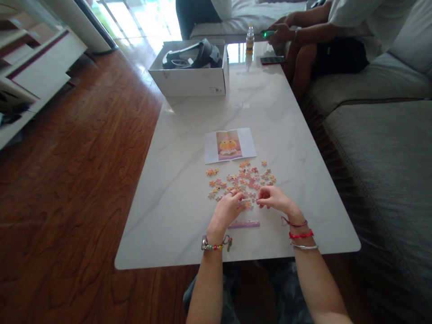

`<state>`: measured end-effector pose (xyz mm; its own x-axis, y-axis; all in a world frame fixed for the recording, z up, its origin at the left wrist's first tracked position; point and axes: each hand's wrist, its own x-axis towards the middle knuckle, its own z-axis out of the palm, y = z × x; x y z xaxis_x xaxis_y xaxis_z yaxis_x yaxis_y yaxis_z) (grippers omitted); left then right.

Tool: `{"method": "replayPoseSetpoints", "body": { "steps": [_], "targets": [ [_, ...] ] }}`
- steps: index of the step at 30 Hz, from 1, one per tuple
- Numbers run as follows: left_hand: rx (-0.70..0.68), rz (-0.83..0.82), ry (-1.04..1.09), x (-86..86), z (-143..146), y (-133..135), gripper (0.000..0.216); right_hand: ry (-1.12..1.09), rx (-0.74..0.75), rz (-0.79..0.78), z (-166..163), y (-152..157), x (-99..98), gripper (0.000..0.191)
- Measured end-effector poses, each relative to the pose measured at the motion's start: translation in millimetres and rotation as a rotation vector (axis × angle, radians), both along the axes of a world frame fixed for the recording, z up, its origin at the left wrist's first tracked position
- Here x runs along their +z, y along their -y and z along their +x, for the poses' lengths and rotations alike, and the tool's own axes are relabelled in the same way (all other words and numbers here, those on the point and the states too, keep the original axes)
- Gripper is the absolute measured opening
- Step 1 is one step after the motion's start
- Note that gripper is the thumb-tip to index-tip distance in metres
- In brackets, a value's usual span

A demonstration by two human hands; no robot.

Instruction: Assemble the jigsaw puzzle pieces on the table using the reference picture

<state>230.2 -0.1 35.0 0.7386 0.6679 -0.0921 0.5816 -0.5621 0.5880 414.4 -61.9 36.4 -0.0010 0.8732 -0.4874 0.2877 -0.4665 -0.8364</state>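
Loose jigsaw puzzle pieces [251, 182] in pink, orange and cream lie scattered on the white marble-patterned table [182, 180]. My left hand [228, 208] is over the near edge of the pile, its fingers curled together; whatever is between them is hidden. Thumb and forefinger of my right hand [274, 199] are pinched at a small pale puzzle piece [254, 200], just right of the left hand. Closer to me lies a joined purple strip of puzzle [243, 224]. Beyond the pile rests a creased sheet [230, 145] printed with a yellow cartoon figure.
A white box [194, 83] holding a dark headset-like device [192, 55] stands at the table's far left. At the far right are a bottle [249, 40] and a phone [272, 60]. Another person [337, 36] sits on the grey sofa [388, 130], holding a device with a green light.
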Motion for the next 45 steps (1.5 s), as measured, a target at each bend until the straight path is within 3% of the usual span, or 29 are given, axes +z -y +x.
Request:
{"method": "replayPoseSetpoints", "body": {
  "steps": [5, 12, 24, 29, 45],
  "targets": [
    [-0.013, -0.017, -0.004, -3.2, 1.4, 1.5, 0.018, 0.145, 0.036, 0.053, -2.9, -1.6, -3.7, 0.014],
    [-0.031, -0.031, 0.009, -3.3, 1.2, 1.6, 0.015, 0.287, 0.062, 0.143, -3.5, -4.4, -0.7, 0.008],
    [-0.022, -0.062, -0.035, 0.7, 1.0, 0.7, 0.013, -0.010, -0.066, -0.144, -10.5, -3.0, 1.7, 0.003],
    [-0.009, -0.081, -0.049, 1.6, 1.3, 0.3, 0.013, 0.006, -0.095, -0.231, -14.6, -2.8, -0.6, 0.005],
    [0.016, -0.108, -0.068, 1.6, 1.9, 0.0, 0.015, 0.146, -0.078, -0.206, -20.3, -2.8, -1.1, 0.010]
  ]
}}
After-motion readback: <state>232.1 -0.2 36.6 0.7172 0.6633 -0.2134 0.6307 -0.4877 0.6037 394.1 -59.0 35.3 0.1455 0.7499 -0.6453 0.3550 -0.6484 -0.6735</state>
